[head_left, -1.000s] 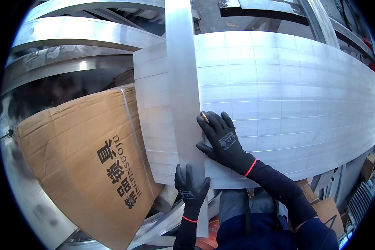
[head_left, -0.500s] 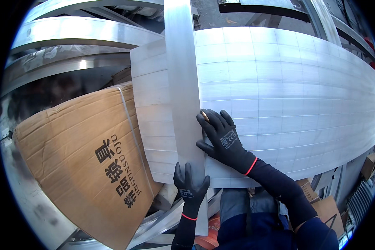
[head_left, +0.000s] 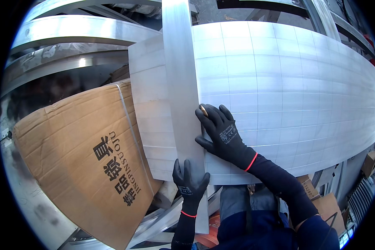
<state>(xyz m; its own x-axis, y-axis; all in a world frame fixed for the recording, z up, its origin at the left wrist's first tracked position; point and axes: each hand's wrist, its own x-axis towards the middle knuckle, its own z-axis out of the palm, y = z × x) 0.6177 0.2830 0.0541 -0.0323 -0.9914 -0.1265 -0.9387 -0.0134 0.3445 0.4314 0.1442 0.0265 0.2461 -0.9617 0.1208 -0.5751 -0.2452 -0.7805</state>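
A long flat aluminium bar [head_left: 180,75] lies across a layer of silvery panels or profiles [head_left: 275,96] marked with a grid of lines. Over the bar's near end, my left hand [head_left: 190,183] in a black glove has its thumb at the right edge and its fingers toward the left edge. My right hand [head_left: 221,135], gloved alike, rests on the panels against the bar's right edge, thumb apart from the fingers. Between its index and middle fingers shows a small tan, pointed thing [head_left: 203,110]; most of it is hidden and its kind is unclear.
On the left, a big brown cardboard box [head_left: 79,154] with a white strap leans close to the panels. Curved-looking metal beams [head_left: 83,31] run behind it. At lower right stand smaller cartons [head_left: 329,210], and an orange-red object [head_left: 210,231] is low beside my legs.
The whole view has shifted slightly, so the panels, box and hands sit a little higher. Both hands keep nearly the same places on the bar.
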